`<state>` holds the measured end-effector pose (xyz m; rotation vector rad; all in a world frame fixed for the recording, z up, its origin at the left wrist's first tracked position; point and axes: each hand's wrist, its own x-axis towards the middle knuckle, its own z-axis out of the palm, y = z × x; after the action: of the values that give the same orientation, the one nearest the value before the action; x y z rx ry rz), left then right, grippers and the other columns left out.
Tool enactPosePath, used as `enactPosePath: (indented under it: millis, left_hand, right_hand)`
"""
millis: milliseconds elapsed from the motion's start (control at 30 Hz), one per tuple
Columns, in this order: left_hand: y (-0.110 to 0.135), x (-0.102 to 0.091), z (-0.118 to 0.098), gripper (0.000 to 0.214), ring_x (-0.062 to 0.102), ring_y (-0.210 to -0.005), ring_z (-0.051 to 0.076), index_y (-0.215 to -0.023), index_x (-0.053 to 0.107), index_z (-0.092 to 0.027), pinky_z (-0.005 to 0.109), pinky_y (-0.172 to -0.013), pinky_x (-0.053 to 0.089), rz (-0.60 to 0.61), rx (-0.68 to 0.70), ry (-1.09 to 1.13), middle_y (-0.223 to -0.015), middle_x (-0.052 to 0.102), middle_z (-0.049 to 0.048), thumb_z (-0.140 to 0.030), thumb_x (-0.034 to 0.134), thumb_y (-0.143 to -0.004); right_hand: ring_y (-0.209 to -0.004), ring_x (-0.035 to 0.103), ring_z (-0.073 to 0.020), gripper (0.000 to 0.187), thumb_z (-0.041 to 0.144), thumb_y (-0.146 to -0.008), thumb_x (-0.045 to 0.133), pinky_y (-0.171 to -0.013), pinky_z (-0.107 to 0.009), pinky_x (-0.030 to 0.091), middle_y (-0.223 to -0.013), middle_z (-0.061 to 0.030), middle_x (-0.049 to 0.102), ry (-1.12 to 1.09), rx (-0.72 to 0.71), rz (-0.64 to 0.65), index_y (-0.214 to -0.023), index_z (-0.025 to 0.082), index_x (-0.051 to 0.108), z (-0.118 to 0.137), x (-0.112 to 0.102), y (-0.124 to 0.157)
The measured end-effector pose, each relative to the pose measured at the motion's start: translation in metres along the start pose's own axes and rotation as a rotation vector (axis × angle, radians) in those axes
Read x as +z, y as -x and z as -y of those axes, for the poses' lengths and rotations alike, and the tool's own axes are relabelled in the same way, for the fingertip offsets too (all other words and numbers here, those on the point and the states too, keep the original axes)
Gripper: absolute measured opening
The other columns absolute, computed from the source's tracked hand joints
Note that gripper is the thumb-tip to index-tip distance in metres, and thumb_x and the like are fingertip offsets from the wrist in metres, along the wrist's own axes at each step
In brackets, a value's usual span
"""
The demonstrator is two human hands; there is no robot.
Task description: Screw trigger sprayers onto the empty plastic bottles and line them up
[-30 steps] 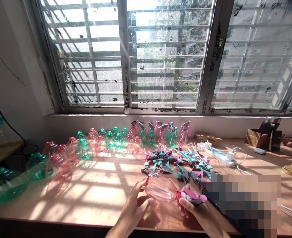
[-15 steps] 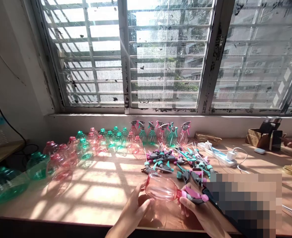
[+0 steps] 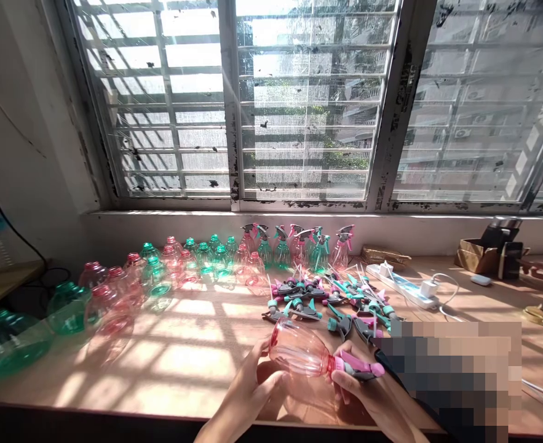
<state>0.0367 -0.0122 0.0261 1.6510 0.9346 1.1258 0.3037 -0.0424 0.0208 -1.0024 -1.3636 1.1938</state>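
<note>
A clear pink spray bottle [image 3: 299,348] lies on its side in the air just above the table's front edge, its base to the left. My left hand [image 3: 261,383] is closed around the base end. At the neck, my right hand [image 3: 350,384] grips the pink collar of the grey-and-pink trigger sprayer [image 3: 360,365], which sits on the bottle's mouth. Some right fingers are hidden behind the neck. Just beyond the bottle lies a pile of loose trigger sprayers [image 3: 303,288] in grey, pink and teal.
Open pink and green bottles [image 3: 154,275] stand in rows at the left and back. Several bottles with sprayers fitted [image 3: 320,253] stand below the window. A white power strip [image 3: 403,287] with plugs lies at the right, near a cardboard box [image 3: 476,255]. A blurred patch covers the right front.
The sprayer end of the bottle has shifted very slightly left, with my right hand on its collar. My left hand keeps its hold on the base. The view has barely moved.
</note>
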Motion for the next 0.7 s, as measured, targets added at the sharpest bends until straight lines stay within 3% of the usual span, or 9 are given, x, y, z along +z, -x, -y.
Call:
enactPosePath:
  millis: [100, 333, 467, 533, 700]
  left_hand:
    - [0.003, -0.001, -0.004, 0.047, 0.053, -0.139, 0.032, -0.140, 0.056, -0.032, 0.047, -0.118, 0.043, 0.021, -0.020, -0.041, -0.146, 0.062, 0.0090, -0.037, 0.068, -0.094]
    - [0.000, 0.002, -0.002, 0.052, 0.070, -0.119, 0.030, -0.141, 0.051, -0.032, 0.043, -0.105, 0.058, 0.035, 0.018, 0.043, -0.145, 0.060, 0.0105, -0.046, 0.065, -0.093]
    - [0.001, 0.001, -0.006, 0.048, 0.060, -0.132, 0.033, -0.135, 0.058, -0.031, 0.048, -0.114, 0.049, 0.012, 0.008, -0.001, -0.140, 0.064, 0.0104, -0.040, 0.071, -0.090]
    - [0.003, 0.003, -0.011, 0.042, 0.054, -0.138, 0.033, -0.131, 0.061, -0.030, 0.048, -0.117, 0.045, -0.012, 0.004, -0.001, -0.144, 0.061, 0.0112, -0.044, 0.069, -0.092]
    - [0.006, 0.011, -0.017, 0.042, 0.047, -0.146, 0.033, -0.123, 0.063, -0.029, 0.038, -0.107, 0.056, -0.043, -0.010, 0.102, -0.157, 0.050, 0.0090, -0.058, 0.061, -0.093]
  right_hand:
    - [-0.048, 0.052, -0.0132, 0.038, 0.058, -0.084, 0.073, -0.049, -0.027, 0.033, -0.055, 0.0053, 0.063, -0.008, -0.006, -0.003, -0.082, 0.024, 0.055, 0.000, 0.002, 0.000]
    - [-0.051, 0.057, -0.0145, 0.028, 0.050, -0.088, 0.070, -0.054, -0.028, 0.041, -0.059, 0.0048, 0.066, 0.032, 0.042, -0.043, -0.081, 0.025, 0.059, 0.004, 0.001, 0.000]
    - [-0.053, 0.059, -0.0146, 0.026, 0.048, -0.088, 0.071, -0.052, -0.027, 0.042, -0.064, 0.0050, 0.067, -0.001, 0.042, -0.035, -0.082, 0.026, 0.057, 0.002, 0.000, 0.000]
    - [-0.051, 0.057, -0.0139, 0.029, 0.049, -0.087, 0.071, -0.051, -0.026, 0.041, -0.062, 0.0060, 0.065, -0.006, 0.025, -0.036, -0.084, 0.026, 0.054, 0.001, 0.001, 0.000]
    - [-0.050, 0.054, -0.0137, 0.026, 0.047, -0.087, 0.070, -0.054, -0.026, 0.042, -0.057, 0.0077, 0.062, 0.096, 0.055, -0.044, -0.089, 0.026, 0.055, 0.007, 0.002, -0.001]
